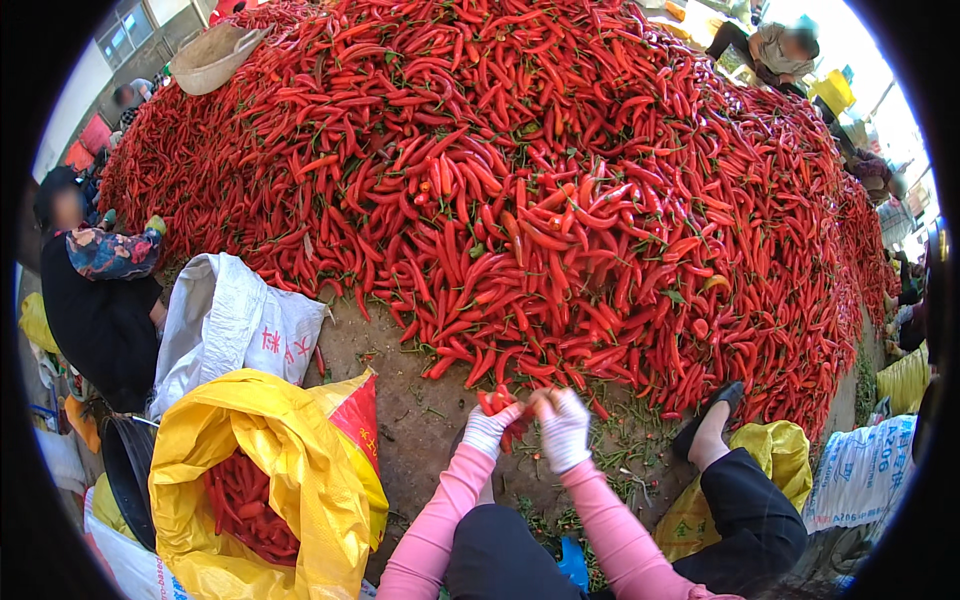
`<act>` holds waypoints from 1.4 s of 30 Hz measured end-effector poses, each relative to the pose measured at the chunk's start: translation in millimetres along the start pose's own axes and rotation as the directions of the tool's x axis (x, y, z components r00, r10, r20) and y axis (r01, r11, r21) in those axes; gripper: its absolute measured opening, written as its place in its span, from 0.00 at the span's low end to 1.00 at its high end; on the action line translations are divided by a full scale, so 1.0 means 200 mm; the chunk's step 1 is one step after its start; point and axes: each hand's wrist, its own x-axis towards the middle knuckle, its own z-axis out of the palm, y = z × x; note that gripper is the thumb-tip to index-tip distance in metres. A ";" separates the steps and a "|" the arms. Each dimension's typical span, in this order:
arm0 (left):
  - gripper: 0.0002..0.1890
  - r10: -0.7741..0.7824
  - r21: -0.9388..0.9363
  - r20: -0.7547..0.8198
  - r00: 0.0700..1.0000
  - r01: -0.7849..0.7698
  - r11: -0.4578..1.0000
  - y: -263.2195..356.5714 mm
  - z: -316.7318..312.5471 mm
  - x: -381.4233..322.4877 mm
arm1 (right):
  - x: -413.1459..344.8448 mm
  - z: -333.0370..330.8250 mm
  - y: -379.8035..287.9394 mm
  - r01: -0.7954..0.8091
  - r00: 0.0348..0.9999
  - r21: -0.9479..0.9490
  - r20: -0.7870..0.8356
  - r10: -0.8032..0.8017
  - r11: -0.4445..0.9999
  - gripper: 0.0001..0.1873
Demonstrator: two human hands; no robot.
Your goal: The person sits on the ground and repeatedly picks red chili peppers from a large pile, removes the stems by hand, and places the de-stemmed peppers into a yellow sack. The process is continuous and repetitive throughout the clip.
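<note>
My left hand (pixel 489 431), in a white glove with bare fingertips, grips several red chili peppers (pixel 496 400) above the floor. Close beside it on the right, my right hand (pixel 565 431), gloved likewise, has its bent fingertips near those peppers; whether anything is pinched in them is too small to tell. A large heap of red chili peppers (pixel 480 195) rises just beyond both hands. Torn green stems (pixel 622 450) litter the ground under and around them. To the left, an open yellow woven sack (pixel 255 409) holds loose red peppers (pixel 251 510).
A white woven sack (pixel 232 322) stands behind the yellow one. One person (pixel 97 300) sits at the left, another (pixel 780 52) at the far right. A basin (pixel 214 64) rests on the heap. Yellow (pixel 776 457) and white printed sacks (pixel 859 469) lie right of my leg.
</note>
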 end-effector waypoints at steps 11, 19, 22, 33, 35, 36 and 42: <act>0.19 -0.010 -0.171 -0.312 0.950 -0.046 0.984 -0.02 -0.25 0.00 | 0.26 -0.15 0.21 0.399 0.861 -0.726 0.507 0.044 0.560 0.22; 0.17 0.017 -0.209 -0.028 0.999 -0.023 0.978 0.09 -0.15 -0.05 | 0.43 -0.06 0.32 0.526 0.787 -0.775 0.599 0.145 0.350 0.12; 0.19 -0.070 -0.118 0.044 0.997 0.075 0.990 0.13 -0.07 -0.07 | 0.29 -0.21 0.24 0.392 0.823 -0.682 0.560 0.095 0.618 0.16; 0.21 -0.130 -0.059 0.211 0.969 0.146 0.988 0.07 -0.11 -0.03 | -0.11 -0.08 0.17 -0.166 0.851 -0.155 0.476 0.221 0.974 0.20; 0.20 -0.116 -0.108 0.097 0.989 0.126 0.986 0.06 -0.08 -0.04 | -0.12 -0.07 0.22 -0.304 0.865 -0.173 0.361 0.348 0.937 0.22; 0.19 0.027 -0.071 0.089 0.996 -0.021 0.997 0.08 -0.06 -0.06 | -0.12 -0.08 0.26 -0.392 0.849 -0.139 0.326 0.415 0.910 0.24; 0.16 0.697 0.587 -0.049 0.716 -0.544 0.600 0.47 0.11 -0.63 | -0.01 -0.24 0.43 0.066 0.970 -0.764 0.200 0.138 0.641 0.20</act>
